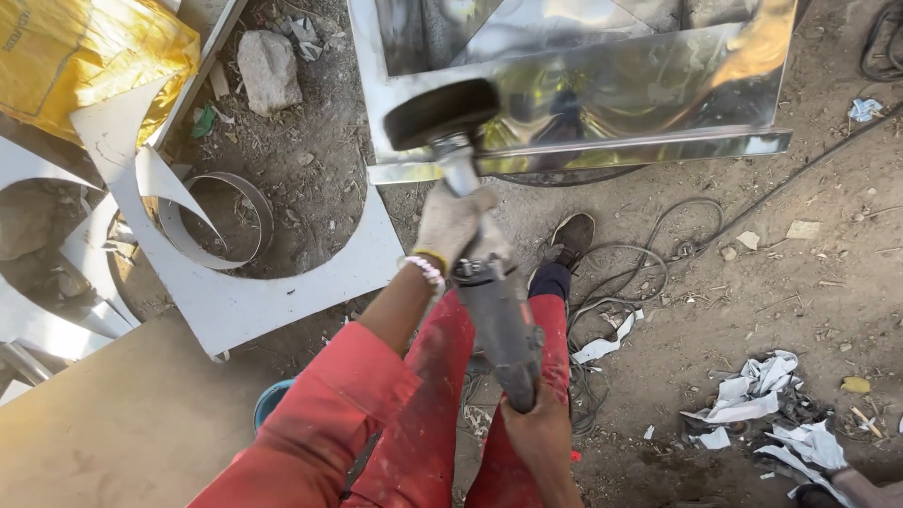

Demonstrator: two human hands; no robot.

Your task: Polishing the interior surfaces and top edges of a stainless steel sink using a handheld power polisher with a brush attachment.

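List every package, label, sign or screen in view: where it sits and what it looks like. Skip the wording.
Yellow sack: top left corner, on the ground beside white cut sheet offcuts; bulging, crumpled, bright yellow with some dark print near its upper edge.
No signs or screens in view.
No label can be made out on the grinder that the gloved left hand and bare right hand hold.

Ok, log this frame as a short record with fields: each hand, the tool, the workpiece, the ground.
left hand: gloved, grips the front of the angle grinder
right hand: bare, holds the grinder's rear end
grinder disc: dark, against the shiny steel sheet
ground: dirt, black cable, white sheet offcuts, paper scraps, yellow sack
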